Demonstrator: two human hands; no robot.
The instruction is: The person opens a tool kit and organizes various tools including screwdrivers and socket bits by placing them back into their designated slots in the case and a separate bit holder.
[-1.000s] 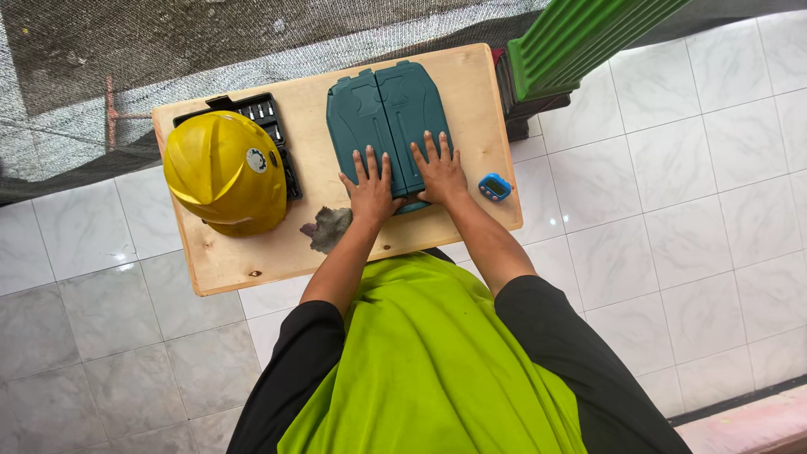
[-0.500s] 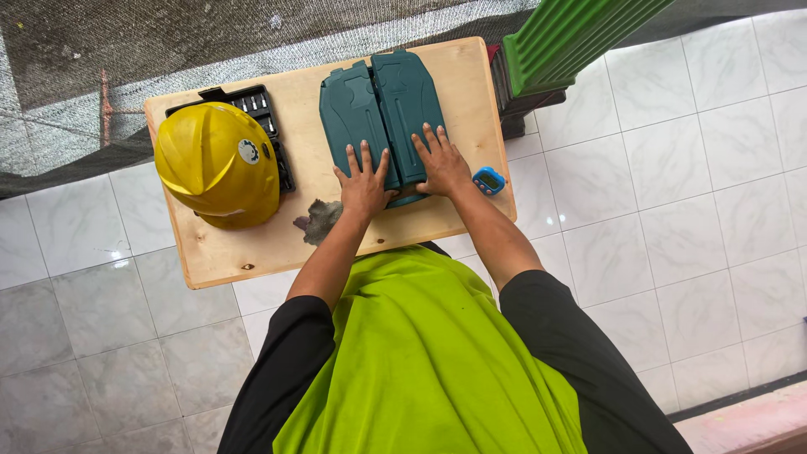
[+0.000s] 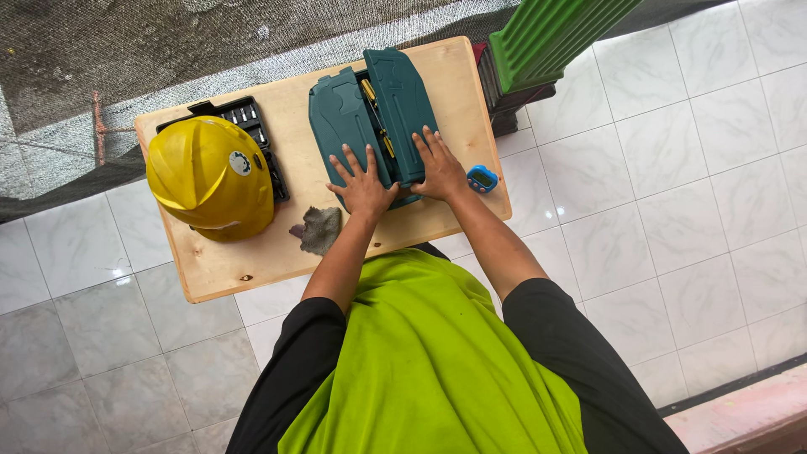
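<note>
Head view looks straight down on a small wooden desk [image 3: 252, 261] standing on a pale tiled floor [image 3: 672, 168]. At its middle lies a dark green tool case [image 3: 353, 109], its two halves parted a little so that yellow-handled tools [image 3: 378, 126] show in the gap. Left hand [image 3: 363, 185] lies flat on the left half, fingers [image 3: 349, 164] spread, gripping nothing. Right hand [image 3: 439, 166] rests likewise on the right half. A yellow hard hat [image 3: 208, 175] sits to the left, over a black bit tray [image 3: 244, 113]; a grey rag [image 3: 318, 227] and a small blue timer [image 3: 482, 178] lie near the hands.
</note>
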